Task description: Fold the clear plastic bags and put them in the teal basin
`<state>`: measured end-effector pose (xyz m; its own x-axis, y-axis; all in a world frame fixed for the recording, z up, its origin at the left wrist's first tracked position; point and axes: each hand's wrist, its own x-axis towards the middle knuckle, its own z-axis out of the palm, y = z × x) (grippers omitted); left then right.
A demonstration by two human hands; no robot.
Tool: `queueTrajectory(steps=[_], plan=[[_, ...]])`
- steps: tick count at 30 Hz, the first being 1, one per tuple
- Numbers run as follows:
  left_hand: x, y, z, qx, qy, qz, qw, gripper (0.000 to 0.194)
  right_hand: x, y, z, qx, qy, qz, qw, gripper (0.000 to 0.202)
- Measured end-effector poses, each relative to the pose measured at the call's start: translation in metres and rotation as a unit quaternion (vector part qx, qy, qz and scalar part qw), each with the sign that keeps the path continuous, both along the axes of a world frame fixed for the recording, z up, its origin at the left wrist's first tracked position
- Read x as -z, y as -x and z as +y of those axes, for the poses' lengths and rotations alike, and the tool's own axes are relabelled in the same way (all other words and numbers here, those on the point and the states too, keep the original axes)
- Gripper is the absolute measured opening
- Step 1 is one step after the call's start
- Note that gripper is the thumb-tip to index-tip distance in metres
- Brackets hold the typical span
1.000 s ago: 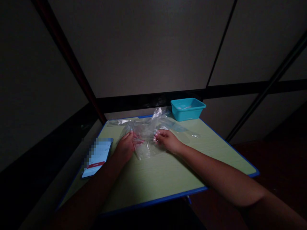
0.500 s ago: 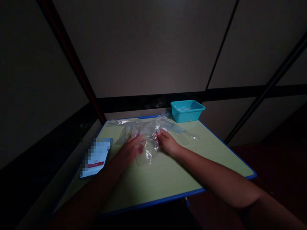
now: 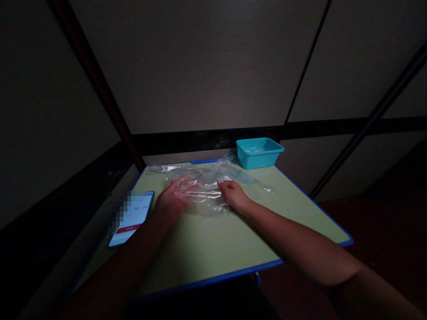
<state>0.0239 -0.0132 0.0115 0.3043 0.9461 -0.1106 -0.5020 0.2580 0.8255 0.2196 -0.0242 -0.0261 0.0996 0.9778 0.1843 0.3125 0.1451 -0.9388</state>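
A piece of thin clear plastic (image 3: 210, 205) is stretched between my hands above the table. My right hand (image 3: 233, 194) pinches its right edge between thumb and fingers. My left hand (image 3: 176, 195) has its fingers stretched out and spread, with the plastic drawn taut against them. Whether those fingers are inside the plastic or behind it, I cannot tell. More crumpled clear plastic (image 3: 248, 178) lies flat beyond my hands, reaching toward the back edge. Its separate pieces are hard to make out.
A turquoise plastic basket (image 3: 260, 159) stands at the table's back right corner, with something pale inside. On the left lies a phone (image 3: 133, 218) with a lit screen, partly blurred. The pale green table (image 3: 213, 253) has a blue rim, and wall panels rise behind it.
My left hand has moved slightly left and its fingers have spread. The plastic that hung loose between my hands is now pulled taut sideways. My right hand keeps its pinch.
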Motion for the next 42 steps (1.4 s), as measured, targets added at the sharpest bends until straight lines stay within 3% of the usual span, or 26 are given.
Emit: queueTrajectory(steps=[7, 9, 11, 14, 15, 17, 19, 20, 27, 34, 42], plan=[[0.000, 0.005, 0.002, 0.032, -0.022, -0.043, 0.998, 0.049, -0.011, -0.009, 0.009, 0.067, -0.023, 0.102, 0.992, 0.035], [-0.002, 0.004, -0.001, 0.057, -0.009, -0.034, 0.998, 0.049, -0.015, -0.006, 0.002, 0.040, -0.059, 0.047, 0.996, 0.036], [-0.004, 0.002, -0.006, 0.104, 0.010, -0.027, 0.994, 0.049, -0.018, -0.001, -0.008, -0.013, -0.120, -0.046, 0.992, 0.058], [-0.005, 0.000, -0.013, 0.171, 0.037, -0.018, 0.984, 0.048, -0.024, 0.004, -0.021, -0.089, -0.220, -0.165, 0.957, 0.082], [-0.005, -0.001, -0.015, 0.182, 0.047, -0.011, 0.982, 0.047, -0.026, 0.004, -0.023, -0.105, -0.239, -0.191, 0.946, 0.080], [-0.005, -0.001, -0.018, 0.193, 0.065, 0.001, 0.979, 0.046, -0.030, 0.002, -0.024, -0.117, -0.247, -0.216, 0.937, 0.055], [-0.006, -0.001, -0.019, 0.199, 0.070, 0.008, 0.977, 0.046, -0.031, -0.002, -0.021, -0.107, -0.228, -0.212, 0.944, 0.024], [-0.007, 0.000, -0.019, 0.202, 0.067, 0.010, 0.977, 0.046, -0.030, -0.004, -0.019, -0.095, -0.213, -0.198, 0.952, 0.017], [-0.006, 0.002, -0.011, 0.239, 0.047, 0.042, 0.969, 0.047, -0.015, -0.015, 0.007, -0.009, -0.145, -0.006, 0.989, 0.025], [0.007, -0.005, -0.012, 0.141, 0.014, 0.175, 0.974, 0.044, -0.012, -0.016, 0.018, 0.016, -0.079, 0.193, 0.978, 0.034], [0.008, 0.000, 0.000, 0.046, 0.003, 0.178, 0.983, 0.017, -0.020, -0.017, 0.014, 0.049, -0.019, 0.181, 0.982, 0.034]])
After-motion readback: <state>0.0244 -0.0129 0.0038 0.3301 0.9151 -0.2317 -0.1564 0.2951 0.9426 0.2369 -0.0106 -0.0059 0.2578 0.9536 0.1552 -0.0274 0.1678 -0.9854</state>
